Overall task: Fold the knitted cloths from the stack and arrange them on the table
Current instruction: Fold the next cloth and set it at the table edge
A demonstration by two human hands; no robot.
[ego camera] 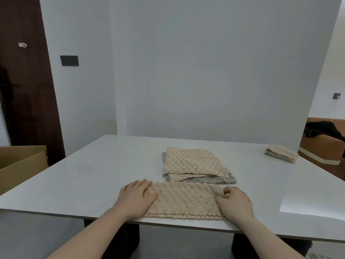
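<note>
A person works at a white table [93, 174], both hands on a beige knitted cloth [186, 201] folded into a long strip along the near edge. The left hand [135, 198] lies flat on the strip's left end, fingers straight and pressed to the knit. The right hand [236, 202] rests on the right end with its fingers curled, gripping the fabric at that edge. Just beyond the strip, at the table's centre, sits the stack [195, 164]: a beige cloth on top, loosely laid, with a grey cloth [203, 180] showing beneath its near and left edges. The stack's near edge lies just beside the strip's far edge; whether they touch cannot be told. At the far right corner of the table rests a small pile [281, 153] of folded cloths, well apart from the rest. A cardboard box [20, 165] stands off the table's left side, in front of a dark door [24, 90].
</note>
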